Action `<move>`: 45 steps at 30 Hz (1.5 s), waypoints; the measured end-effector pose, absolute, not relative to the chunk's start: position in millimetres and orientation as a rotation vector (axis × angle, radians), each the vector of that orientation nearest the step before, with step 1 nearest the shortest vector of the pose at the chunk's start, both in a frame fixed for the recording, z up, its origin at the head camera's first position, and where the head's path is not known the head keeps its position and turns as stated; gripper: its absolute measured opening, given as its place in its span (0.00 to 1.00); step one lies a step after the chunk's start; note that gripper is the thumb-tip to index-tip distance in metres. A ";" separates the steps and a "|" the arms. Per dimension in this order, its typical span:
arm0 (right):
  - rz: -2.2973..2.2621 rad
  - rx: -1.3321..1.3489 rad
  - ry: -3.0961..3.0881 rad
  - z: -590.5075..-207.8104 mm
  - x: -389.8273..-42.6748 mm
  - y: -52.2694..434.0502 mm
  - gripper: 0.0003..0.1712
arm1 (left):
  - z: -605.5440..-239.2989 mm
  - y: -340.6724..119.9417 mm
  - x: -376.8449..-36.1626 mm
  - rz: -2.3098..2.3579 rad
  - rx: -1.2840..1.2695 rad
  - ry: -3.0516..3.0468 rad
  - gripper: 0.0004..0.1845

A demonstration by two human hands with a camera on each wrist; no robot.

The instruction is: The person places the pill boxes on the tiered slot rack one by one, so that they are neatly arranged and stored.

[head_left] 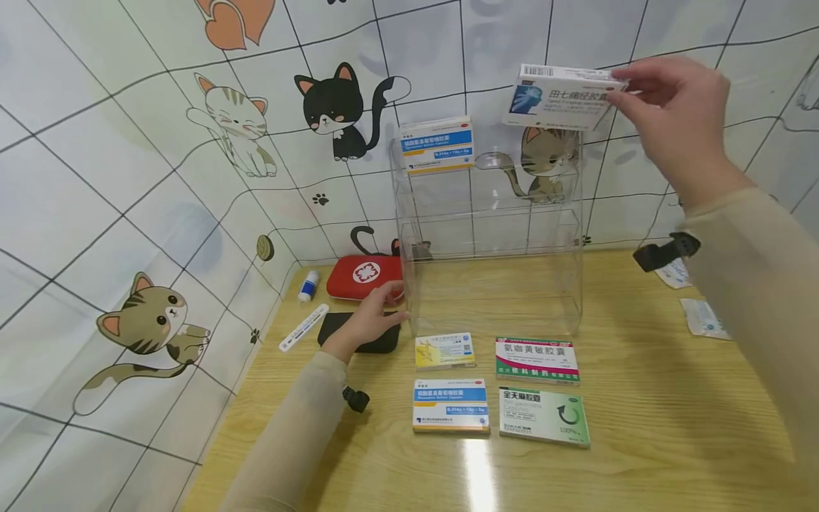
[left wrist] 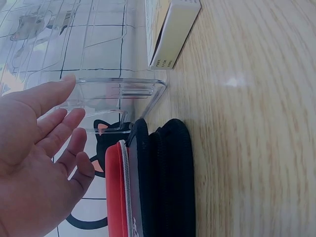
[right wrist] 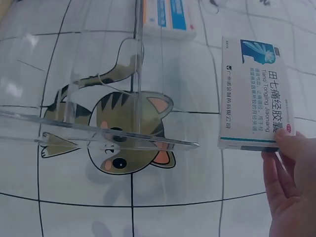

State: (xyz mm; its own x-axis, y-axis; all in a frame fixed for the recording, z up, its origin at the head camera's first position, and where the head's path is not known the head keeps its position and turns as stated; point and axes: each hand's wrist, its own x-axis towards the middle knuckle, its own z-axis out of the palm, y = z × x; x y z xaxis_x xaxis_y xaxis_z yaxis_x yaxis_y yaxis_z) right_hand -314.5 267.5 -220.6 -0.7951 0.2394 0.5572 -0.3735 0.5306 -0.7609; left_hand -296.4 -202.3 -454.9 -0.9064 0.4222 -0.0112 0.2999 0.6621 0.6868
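Right hand [head_left: 678, 114] pinching white box [head_left: 559, 96] above clear rack [head_left: 493, 235]; left hand [head_left: 371, 313] with relaxed straight fingers against rack's lower left edge, beside black pouch [head_left: 358, 334]

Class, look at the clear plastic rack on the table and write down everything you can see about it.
The rack is see-through plastic, seemingly acrylic, with stepped tiers and thin side walls. It stands upright on the wooden table, close to the cat-patterned wall. One blue-and-white box sits on its top tier at the left; the lower tiers look bare. The left hand rests at its lower left edge with straight fingers. The right hand holds a white box above its top right corner, apart from it.
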 end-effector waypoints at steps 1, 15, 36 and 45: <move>1.275 0.115 -2.143 -217.0 -322.6 264.1 0.17 | -454.0 -202.6 -296.8 1.075 0.597 2.708 0.35; 1.503 0.088 -2.142 -215.9 -373.4 255.5 0.17 | -457.7 -202.6 -296.8 1.060 0.602 2.713 0.36; 1.341 0.071 -2.191 -304.1 -316.4 242.8 0.20 | -463.2 -201.4 -299.4 1.073 0.603 2.694 0.35; 1.186 0.113 -2.435 -398.7 -227.4 242.1 0.18 | -456.5 -199.8 -295.8 1.085 0.560 2.698 0.36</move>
